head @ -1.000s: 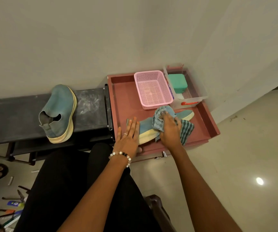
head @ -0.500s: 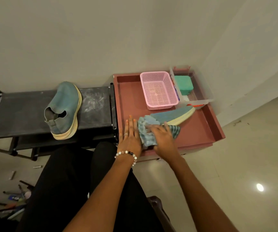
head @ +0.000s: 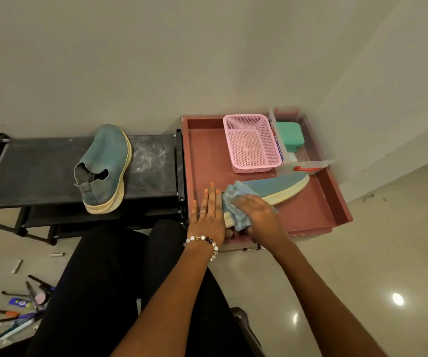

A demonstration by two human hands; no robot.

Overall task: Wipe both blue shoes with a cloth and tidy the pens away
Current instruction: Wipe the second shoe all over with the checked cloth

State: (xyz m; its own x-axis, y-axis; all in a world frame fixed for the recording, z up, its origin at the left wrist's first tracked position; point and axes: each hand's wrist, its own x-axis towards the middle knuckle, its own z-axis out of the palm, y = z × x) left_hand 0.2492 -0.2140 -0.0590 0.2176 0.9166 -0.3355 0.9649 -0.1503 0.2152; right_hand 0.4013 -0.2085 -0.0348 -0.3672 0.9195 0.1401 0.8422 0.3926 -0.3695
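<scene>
Head view, looking fwd + down. Left hand (head: 207, 217) flat on the red tray (head: 318, 210), fingers straight + together, pressed against the heel end of a blue shoe (head: 277, 186); grip not curled round anything. Bead bracelet (head: 203, 242) on that wrist, ring on one finger. Right hand (head: 258, 215) on top of a blue cloth (head: 236, 204), pushing it down onto the heel part of the shoe; fingers bent over the cloth, but can't tell if grip is clamped on it or just pressing. Shoe lying on its side in the tray, cream sole edge facing near side, toe pointing right twd the clear box (head: 308, 163). 2nd blue shoe (head: 104, 166) upright on the black rack (head: 32, 166), well apart from tray, left of it; pale dusty smears on rack top just right of that shoe. Pink basket (head: 251, 145) at back of tray, just beside clear box; teal case (head: 290, 136) inside the box, orange-red item at box's front edge. Pens (head: 17, 318) scattered on the floor (head: 362, 279) at lower left w/ other small bits, far from tray. Black-clad legs (head: 99, 292) in the foreground. Bright light spot reflected on floor at right.
</scene>
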